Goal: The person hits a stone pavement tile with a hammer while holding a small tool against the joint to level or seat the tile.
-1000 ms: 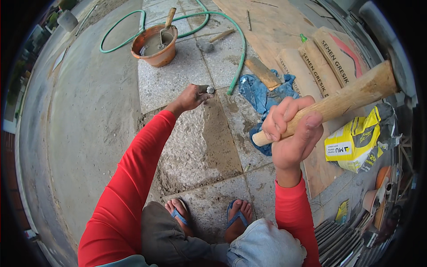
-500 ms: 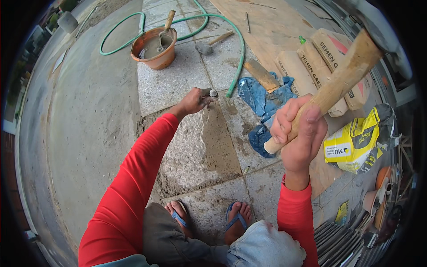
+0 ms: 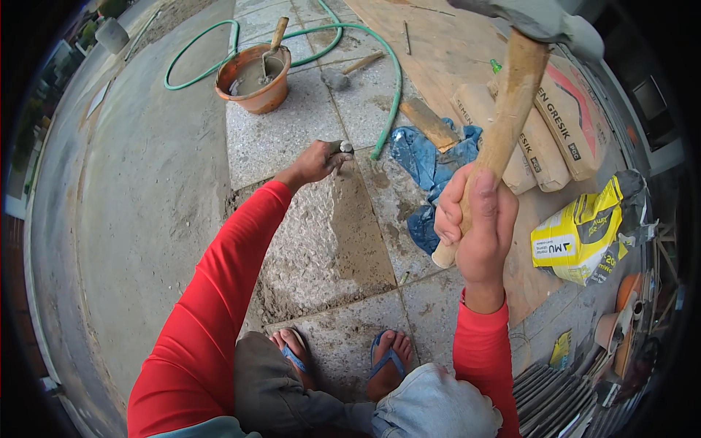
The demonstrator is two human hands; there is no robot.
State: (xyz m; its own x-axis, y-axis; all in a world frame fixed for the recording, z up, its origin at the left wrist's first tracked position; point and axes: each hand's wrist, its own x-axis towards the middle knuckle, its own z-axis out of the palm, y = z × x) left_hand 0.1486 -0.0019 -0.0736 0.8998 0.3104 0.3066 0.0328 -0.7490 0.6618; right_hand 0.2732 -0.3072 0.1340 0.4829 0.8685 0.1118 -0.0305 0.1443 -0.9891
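While left hand (image 3: 315, 162) stays closed on dark metal rod (image 3: 346, 147) near rough grey slab's (image 3: 307, 244) far-right corner, right fist (image 3: 482, 215) holds wood-handled metal hammer (image 3: 513, 102) more upright.

The thick, pale-brown wooden hammer handle (image 3: 509, 109) is matt and fairly smooth; the grey metal hammer head (image 3: 537, 20) looks dull and worn. The short, dark metal rod (image 3: 346, 147) has a pale, dull end. The square, grey-brown, stone-like slab (image 3: 303, 248) is rough and pitted, with a smoother matt tan strip. The round orange plastic bucket (image 3: 271, 101) is mortar-smeared. The slim green hose (image 3: 399, 80) looks smooth and rubbery. The crumpled blue cloth (image 3: 415, 155) is matt, the long tan paper sacks (image 3: 561, 135) matt, the yellow-and-black plastic bag (image 3: 578, 237) slightly glossy.
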